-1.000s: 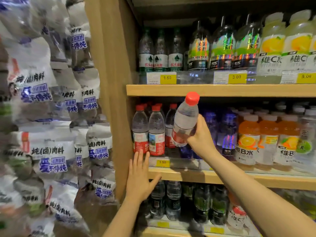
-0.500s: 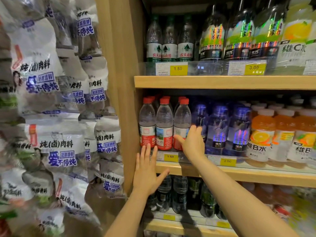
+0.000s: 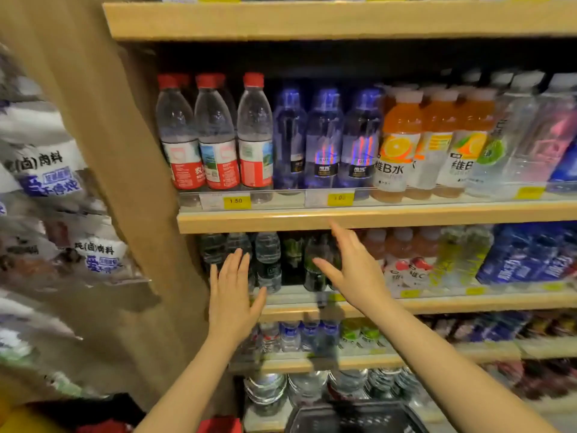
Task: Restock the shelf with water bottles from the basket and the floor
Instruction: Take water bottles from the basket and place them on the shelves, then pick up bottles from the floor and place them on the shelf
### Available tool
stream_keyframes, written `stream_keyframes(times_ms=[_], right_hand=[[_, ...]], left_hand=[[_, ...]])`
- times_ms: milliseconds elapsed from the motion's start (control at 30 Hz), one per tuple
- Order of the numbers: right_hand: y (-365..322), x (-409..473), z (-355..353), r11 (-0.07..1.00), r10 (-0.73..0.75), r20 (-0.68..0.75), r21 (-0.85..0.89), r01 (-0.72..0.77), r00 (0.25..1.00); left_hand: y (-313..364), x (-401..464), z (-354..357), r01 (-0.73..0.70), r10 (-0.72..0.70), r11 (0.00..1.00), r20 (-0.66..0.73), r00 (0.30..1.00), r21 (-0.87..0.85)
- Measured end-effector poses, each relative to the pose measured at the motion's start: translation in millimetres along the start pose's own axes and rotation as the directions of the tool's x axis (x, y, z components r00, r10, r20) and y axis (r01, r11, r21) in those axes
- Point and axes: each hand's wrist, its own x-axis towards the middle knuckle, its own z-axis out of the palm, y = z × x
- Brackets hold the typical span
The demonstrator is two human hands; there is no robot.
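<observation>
Three clear water bottles with red caps and red labels (image 3: pixel 215 132) stand side by side at the left end of the middle shelf (image 3: pixel 374 218), above a yellow 1.50 price tag. My left hand (image 3: pixel 232 295) is open, fingers spread, in front of the shelf below. My right hand (image 3: pixel 352 270) is also open and empty, hanging just under the middle shelf's front edge. A dark basket (image 3: pixel 352 417) shows at the bottom edge of the view, its contents hidden.
Blue-tinted bottles (image 3: pixel 324 139) and orange drinks (image 3: pixel 402 142) fill the shelf to the right. Lower shelves hold more bottles (image 3: pixel 268 260). A wooden upright (image 3: pixel 125 151) bounds the shelves on the left, with hanging snack bags (image 3: pixel 46 170) beyond it.
My right hand set the red-capped bottle into the row, let go and dropped below the shelf edge. The view has tilted downward, bringing the basket in.
</observation>
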Motion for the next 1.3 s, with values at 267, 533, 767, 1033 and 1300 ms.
stream_keyframes(times_ms=[267, 533, 767, 1033, 1300], right_hand=[[193, -134, 23, 0.974, 0.227, 0.451, -0.127, -0.19, 0.863], [351, -257, 36, 0.837, 0.508, 0.672, -0.235, -0.495, 0.539], [450, -352, 148, 0.757, 0.622, 0.674, -0.39, -0.524, 0.398], [506, -420, 290, 0.746, 0.644, 0.598, -0.35, -0.567, 0.478], [517, -414, 296, 0.783, 0.612, 0.545, -0.317, -0.534, 0.574]], left_hand=[[76, -134, 110, 0.307, -0.287, 0.952, 0.367, 0.885, 0.003], [139, -281, 182, 0.598, -0.577, 0.777, 0.604, 0.55, 0.197], [113, -388, 289, 0.732, -0.723, 0.559, 0.661, 0.201, 0.389], [66, -455, 412, 0.719, -0.77, 0.544, 0.598, 0.223, 0.432], [61, -475, 409, 0.707, -0.763, 0.59, 0.555, 0.331, 0.39]])
